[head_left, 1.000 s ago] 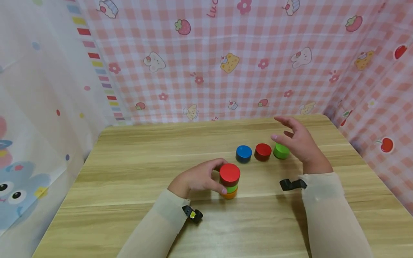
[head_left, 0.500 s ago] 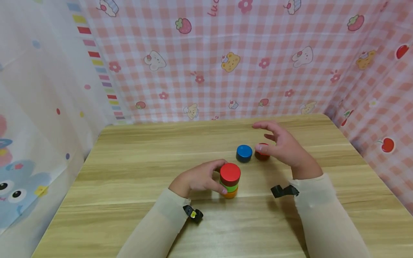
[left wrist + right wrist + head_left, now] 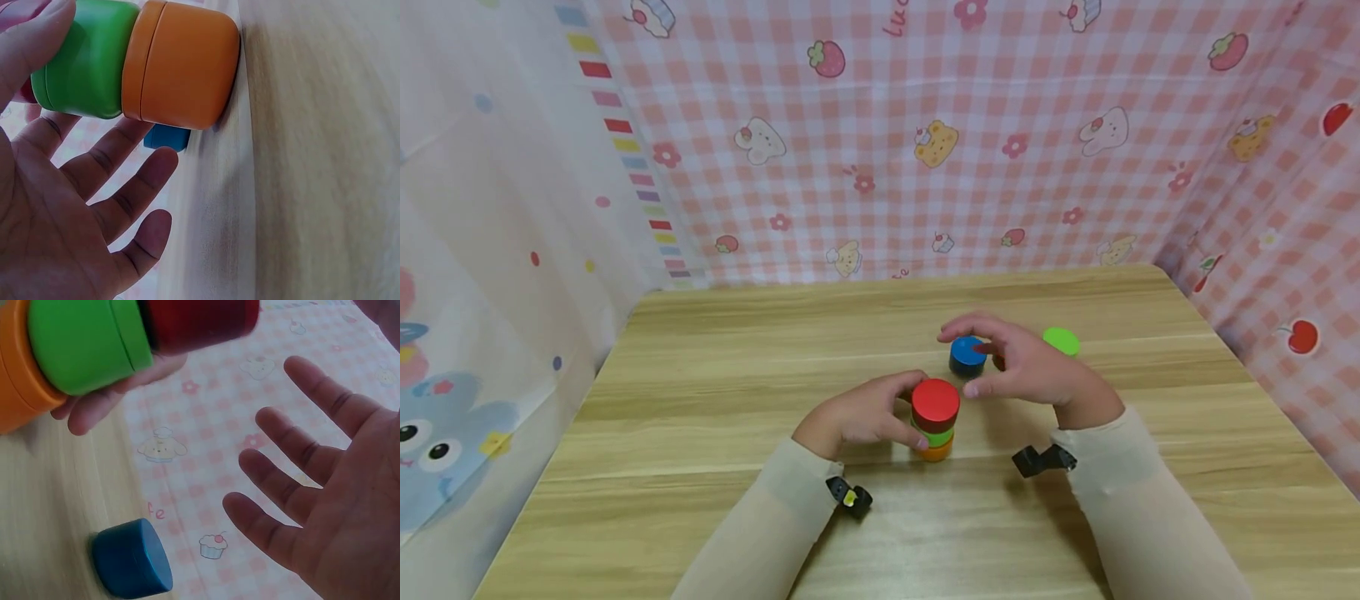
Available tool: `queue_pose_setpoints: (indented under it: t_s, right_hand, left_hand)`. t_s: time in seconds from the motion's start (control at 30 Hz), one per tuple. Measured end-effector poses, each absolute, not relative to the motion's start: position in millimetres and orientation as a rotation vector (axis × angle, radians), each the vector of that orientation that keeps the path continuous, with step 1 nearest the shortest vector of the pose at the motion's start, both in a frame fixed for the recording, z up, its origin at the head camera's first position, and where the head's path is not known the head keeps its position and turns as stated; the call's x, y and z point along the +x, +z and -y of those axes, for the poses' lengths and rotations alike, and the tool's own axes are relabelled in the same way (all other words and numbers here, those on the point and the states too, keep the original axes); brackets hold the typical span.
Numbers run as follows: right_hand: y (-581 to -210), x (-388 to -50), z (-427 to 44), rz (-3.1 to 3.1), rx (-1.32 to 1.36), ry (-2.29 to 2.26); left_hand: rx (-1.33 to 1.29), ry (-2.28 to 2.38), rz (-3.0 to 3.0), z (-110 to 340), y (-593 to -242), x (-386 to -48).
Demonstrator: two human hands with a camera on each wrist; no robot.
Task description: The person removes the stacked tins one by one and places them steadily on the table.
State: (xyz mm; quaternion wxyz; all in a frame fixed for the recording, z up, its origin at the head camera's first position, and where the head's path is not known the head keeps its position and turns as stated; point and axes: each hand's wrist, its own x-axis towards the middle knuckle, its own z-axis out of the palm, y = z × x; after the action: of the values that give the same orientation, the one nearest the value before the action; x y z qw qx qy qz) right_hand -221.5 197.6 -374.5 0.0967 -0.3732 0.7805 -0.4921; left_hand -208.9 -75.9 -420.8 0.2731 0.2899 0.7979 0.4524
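Observation:
In the head view, a red round container (image 3: 936, 403) tops an upright stack, with a green one (image 3: 90, 62) in the middle and an orange one (image 3: 187, 62) on the wood. My left hand (image 3: 871, 414) holds this stack from the left, thumb in front and fingers behind. To its right, my right hand (image 3: 1026, 367) hangs in the air with fingers spread, holding nothing. Beyond its thumb stands a blue round container (image 3: 967, 360), partly behind the fingers. A second red container (image 3: 998, 362) is mostly hidden by the right hand.
Another green container (image 3: 1062, 342) stands behind the right wrist. All rest on a wooden table (image 3: 737, 350). A pink checked cloth (image 3: 865, 150) hangs along the back edge, with more cloth at both sides.
My right hand has moved left and nearer, from above the separate green container past the second red one to beside the stack. My left hand stays on the stack.

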Motion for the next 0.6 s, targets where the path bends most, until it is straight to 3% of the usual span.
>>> queue_pose_setpoints:
  t_s: [0.6]
  right_hand:
    - [-382.8,-215.9,-179.6,-2.15,-1.097,-1.352]
  left_hand:
    - [0.756,1.199,-2.16,77.0,-422.8,-209.8]
